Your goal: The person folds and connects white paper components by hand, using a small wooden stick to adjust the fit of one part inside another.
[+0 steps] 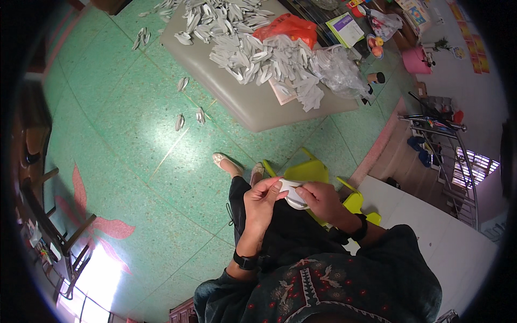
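Observation:
Over my lap, a white rounded piece (291, 189) with a grey edge is held between both hands; what kind of piece it is, I cannot tell. My left hand (260, 203) pinches its left end between thumb and fingers. On the other side, my right hand (323, 201) is closed on it, the thumb lying on its upper face. The fingers underneath are hidden. Ahead, a large heap of similar white and grey folded pieces (237, 51) covers much of a grey padded bench (242, 105).
On the bench lie a red plastic bag (291, 27) and a clear plastic bag (342, 72). Several loose pieces (179, 122) are on the green floor. A lime-green chair (308, 171) stands by my knees, dark wooden chairs (64, 237) far left, a metal railing (466, 167) right.

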Demonstrator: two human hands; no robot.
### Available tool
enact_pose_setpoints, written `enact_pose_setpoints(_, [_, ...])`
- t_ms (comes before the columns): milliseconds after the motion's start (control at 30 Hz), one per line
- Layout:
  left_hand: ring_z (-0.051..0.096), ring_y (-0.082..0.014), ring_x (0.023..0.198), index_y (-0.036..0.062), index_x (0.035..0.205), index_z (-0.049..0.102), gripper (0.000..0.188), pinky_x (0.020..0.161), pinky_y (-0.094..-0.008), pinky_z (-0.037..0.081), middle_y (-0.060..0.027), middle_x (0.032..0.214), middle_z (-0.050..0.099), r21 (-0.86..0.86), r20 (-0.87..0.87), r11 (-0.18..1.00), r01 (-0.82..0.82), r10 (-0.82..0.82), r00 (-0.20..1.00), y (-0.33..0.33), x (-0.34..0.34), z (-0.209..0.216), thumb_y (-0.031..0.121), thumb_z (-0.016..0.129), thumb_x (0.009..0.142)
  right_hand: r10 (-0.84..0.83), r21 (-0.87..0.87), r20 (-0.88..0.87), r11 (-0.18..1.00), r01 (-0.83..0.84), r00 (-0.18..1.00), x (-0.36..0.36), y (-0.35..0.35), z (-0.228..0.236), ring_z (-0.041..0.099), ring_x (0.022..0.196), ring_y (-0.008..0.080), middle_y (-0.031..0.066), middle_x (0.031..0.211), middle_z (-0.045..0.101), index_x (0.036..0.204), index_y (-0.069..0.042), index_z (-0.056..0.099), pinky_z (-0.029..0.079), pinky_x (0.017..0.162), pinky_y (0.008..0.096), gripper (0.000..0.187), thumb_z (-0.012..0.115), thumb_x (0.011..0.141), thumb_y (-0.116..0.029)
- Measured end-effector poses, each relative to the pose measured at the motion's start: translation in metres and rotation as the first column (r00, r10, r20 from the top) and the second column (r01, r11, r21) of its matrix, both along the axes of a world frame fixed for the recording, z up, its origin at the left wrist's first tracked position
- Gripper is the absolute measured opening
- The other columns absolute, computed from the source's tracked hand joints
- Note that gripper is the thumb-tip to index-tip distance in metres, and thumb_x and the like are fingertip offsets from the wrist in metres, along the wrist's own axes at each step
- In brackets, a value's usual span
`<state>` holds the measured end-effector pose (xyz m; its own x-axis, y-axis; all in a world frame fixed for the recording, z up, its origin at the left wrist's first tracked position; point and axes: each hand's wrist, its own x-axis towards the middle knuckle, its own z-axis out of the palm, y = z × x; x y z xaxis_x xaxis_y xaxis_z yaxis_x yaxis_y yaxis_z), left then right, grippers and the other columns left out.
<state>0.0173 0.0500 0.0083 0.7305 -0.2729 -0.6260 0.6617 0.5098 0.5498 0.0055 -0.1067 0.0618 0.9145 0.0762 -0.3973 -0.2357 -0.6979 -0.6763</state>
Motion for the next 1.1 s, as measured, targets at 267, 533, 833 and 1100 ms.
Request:
enact_pose_setpoints(267, [0.060, -0.0123, 0.072, -0.0064, 0.090, 0.055, 0.012, 0.065, -0.0241, 0.054, -0.0090, 0.082, 0.061, 0.281, 0.120, 0.960, 0.011, -0.047, 0.992, -0.015, -0.003, 0.010, 0.004, 0.051, 0.089, -0.024, -0.031, 0.091, 0.999, 0.027, 0.996, -0.003, 0.000, -0.008, 0.055, 0.057, 0.0315, 0.0176, 0.066, 0.055, 0.078, -0.001, 0.058, 0.041, 0.051, 0.0360, 0.017, 0.056, 0.084, -0.017])
enact_pose_setpoints(533, [0.059, -0.0123, 0.077, -0.0051, 0.100, 0.056, 0.018, 0.070, -0.0271, 0.055, -0.0085, 0.088, 0.060, -0.015, -0.003, 0.999, 0.041, -0.041, 0.999, -0.017, 0.004, 0.012, 0.008, 0.049, 0.090, -0.161, 0.156, -0.234, 0.967, 0.201, 0.959, 0.003, -0.021, 0.005, 0.052, 0.052, 0.0162, 0.0118, 0.060, 0.053, 0.076, -0.001, 0.060, 0.040, 0.049, 0.0315, 0.016, 0.058, 0.083, -0.015])
enact_pose_setpoints(833, [0.059, -0.0139, 0.076, -0.0067, 0.093, 0.058, 0.018, 0.070, -0.0300, 0.057, -0.0100, 0.085, 0.059, -0.047, -0.120, 0.999, -0.004, -0.002, 0.993, -0.024, 0.012, 0.014, 0.008, 0.049, 0.091, 0.134, -0.231, 0.228, 0.970, -0.080, 0.964, 0.000, -0.024, 0.005, 0.055, 0.057, 0.0304, 0.0130, 0.064, 0.055, 0.079, -0.004, 0.061, 0.041, 0.049, 0.0367, 0.012, 0.065, 0.077, -0.015])
enact_pose_setpoints(1100, [0.058, -0.0112, 0.077, -0.0067, 0.093, 0.056, 0.017, 0.068, -0.0233, 0.053, -0.0086, 0.087, 0.060, 0.221, 0.130, 0.975, 0.037, -0.067, 0.989, -0.043, 0.006, 0.010, 0.009, 0.049, 0.091, -0.297, 0.344, -0.427, 0.820, 0.458, 0.854, -0.012, -0.034, -0.010, 0.051, 0.049, 0.0121, 0.0026, 0.057, 0.052, 0.081, -0.003, 0.060, 0.040, 0.045, 0.0276, 0.016, 0.057, 0.085, -0.018])
